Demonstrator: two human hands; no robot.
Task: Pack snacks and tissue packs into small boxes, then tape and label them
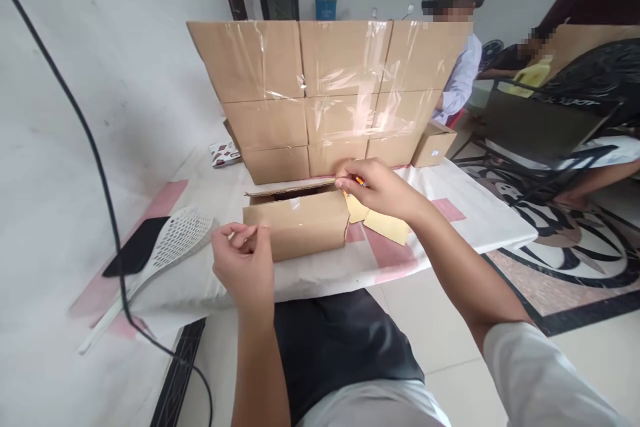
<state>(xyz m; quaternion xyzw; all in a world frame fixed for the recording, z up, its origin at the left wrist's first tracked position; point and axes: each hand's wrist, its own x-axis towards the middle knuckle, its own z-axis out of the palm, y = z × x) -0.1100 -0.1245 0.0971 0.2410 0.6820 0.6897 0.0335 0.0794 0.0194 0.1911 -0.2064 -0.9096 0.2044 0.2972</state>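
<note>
A small cardboard box (300,223) lies near the table's front edge, its top flap (290,188) slightly raised above a dark gap. My right hand (377,188) is closed in a pinch at the right end of that flap. At the box's front left corner is my left hand (244,250), fingers curled together; whatever they hold, if anything, is hidden. Two pale yellow paper pieces (386,227) lie right of the box, below my right hand. A small orange item shows partly behind my right fingers, too covered to identify.
Behind the box stands a tall panel of taped cardboard (340,93). On the left lie a white fly swatter (183,240) and a black flat object (137,247). Another carton (434,145) stands at the right. A black cable (95,140) hangs at left. People sit beyond.
</note>
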